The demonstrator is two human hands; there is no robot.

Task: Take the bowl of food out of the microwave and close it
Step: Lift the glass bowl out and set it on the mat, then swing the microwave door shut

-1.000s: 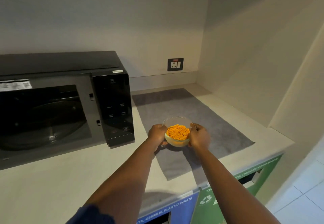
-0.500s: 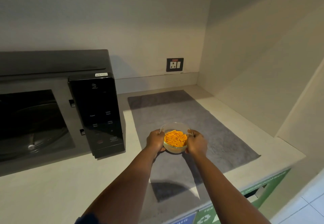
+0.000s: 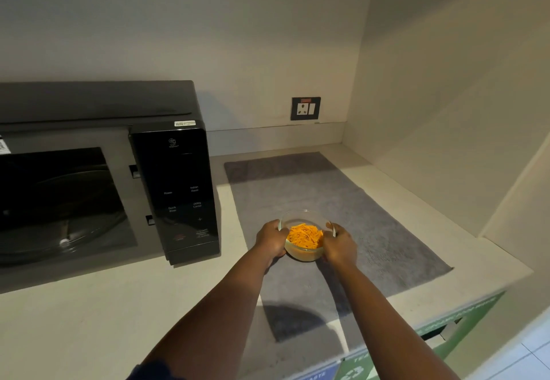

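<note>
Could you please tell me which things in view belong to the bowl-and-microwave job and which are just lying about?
Part of the job:
- glass bowl of orange food, held by the left hand and right hand
- microwave, cavity open, turntable visible

Just there:
- grey mat under the bowl
- wall socket
- green recycling bin labels below the counter

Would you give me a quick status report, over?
Left hand and right hand grip glass bowl over grey mat. Microwave open, cavity empty. Nothing in the way.
</note>
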